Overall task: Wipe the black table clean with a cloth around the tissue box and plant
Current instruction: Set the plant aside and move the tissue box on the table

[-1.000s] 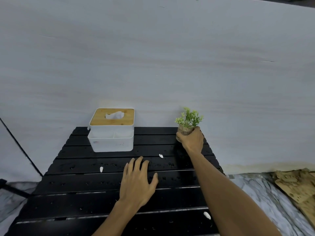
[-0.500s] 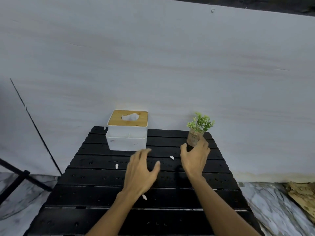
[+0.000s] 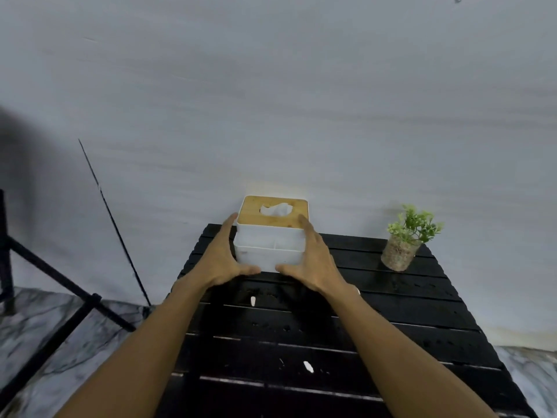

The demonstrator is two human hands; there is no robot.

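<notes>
The white tissue box (image 3: 268, 242) with a wooden lid stands at the back left of the black slatted table (image 3: 391, 315). My left hand (image 3: 220, 257) grips its left side and my right hand (image 3: 313, 260) grips its right side, thumbs along the front bottom edge. The small green plant (image 3: 404, 236) in a clear glass jar of pebbles stands alone at the back right corner. Water droplets and small white scraps (image 3: 308, 366) lie on the slats. No cloth is in view.
A pale wall rises directly behind the table. A black metal stand (image 3: 60, 285) and a thin black cable (image 3: 114, 224) are on the left over a marble floor (image 3: 39, 333). The floor also shows at the right of the table.
My right hand let go of the plant, which now stands on the table. Both hands moved to the tissue box and closed on its sides. The view shifted left.
</notes>
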